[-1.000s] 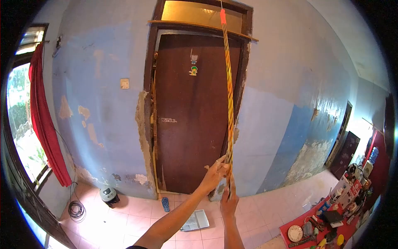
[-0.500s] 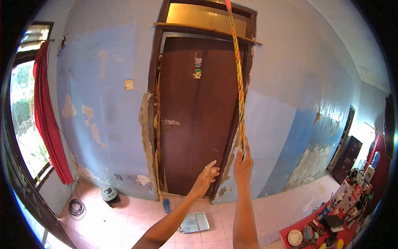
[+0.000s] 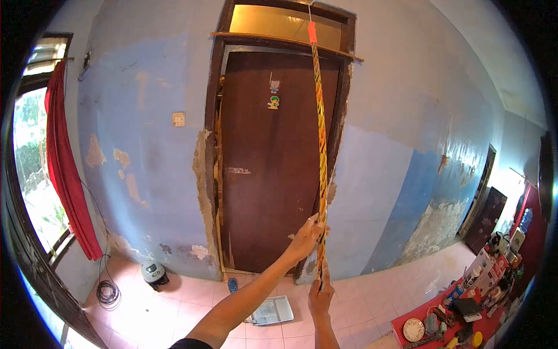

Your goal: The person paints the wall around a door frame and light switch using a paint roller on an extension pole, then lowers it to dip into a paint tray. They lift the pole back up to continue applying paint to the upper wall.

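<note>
A long yellow, orange and black patterned pole (image 3: 321, 139) stands nearly upright in front of me. At its top are an orange-red grip (image 3: 312, 33) and a thin metal rod, whose far end is mostly cut off by the upper edge. My left hand (image 3: 305, 239) is closed around the pole's lower part. Below it, my right hand (image 3: 321, 294) is wrapped round the pole near its bottom end. Behind the pole is a dark brown door (image 3: 270, 163) in a worn frame, with the peeling blue wall (image 3: 151, 145) around it.
On the tiled floor lie a pale paint tray (image 3: 280, 309), a blue sandal (image 3: 233, 285), a grey rounded appliance (image 3: 153, 273) and a coiled cable (image 3: 107, 292). At right, a red-covered table (image 3: 407, 321) is crowded with objects. A red curtain (image 3: 65, 157) hangs by the left window.
My left hand has moved up and right and taken hold of the pole. The right hand has moved lower. The pole's top has come down, bringing the orange-red grip and rod into view.
</note>
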Demonstrator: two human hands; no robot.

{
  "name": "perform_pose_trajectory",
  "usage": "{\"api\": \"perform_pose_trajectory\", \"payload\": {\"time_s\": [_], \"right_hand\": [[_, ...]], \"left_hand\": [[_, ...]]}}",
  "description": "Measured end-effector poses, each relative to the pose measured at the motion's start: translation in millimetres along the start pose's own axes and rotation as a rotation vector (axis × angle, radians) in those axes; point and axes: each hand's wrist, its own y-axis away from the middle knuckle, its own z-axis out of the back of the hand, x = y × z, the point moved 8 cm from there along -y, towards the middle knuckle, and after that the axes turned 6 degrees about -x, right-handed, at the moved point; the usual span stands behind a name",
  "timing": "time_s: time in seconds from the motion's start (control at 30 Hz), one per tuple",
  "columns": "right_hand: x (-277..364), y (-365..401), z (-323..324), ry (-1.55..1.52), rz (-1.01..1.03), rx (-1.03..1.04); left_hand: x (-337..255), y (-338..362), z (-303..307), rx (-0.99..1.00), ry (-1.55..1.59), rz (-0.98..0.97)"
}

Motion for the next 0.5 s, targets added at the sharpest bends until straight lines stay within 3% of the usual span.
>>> {"api": "perform_pose_trajectory", "payload": {"time_s": [0.23, 0.3, 0.4, 0.5], "right_hand": [[49, -62, -15, 0.069, 0.362, -0.187], [86, -98, -19, -0.05, 0.188, -0.108], [127, -140, -17, -0.031, 0.275, -0.139], [144, -151, -7, -0.012, 0.313, -0.163]], "left_hand": [[-29, -8, -1, -0.007, 0.042, 0.059], [-42, -14, 4, -0.031, 0.012, -0.071], [-60, -5, 6, -0.081, -0.071, -0.161], [-52, 3, 8, -0.042, -0.025, -0.129]]}}
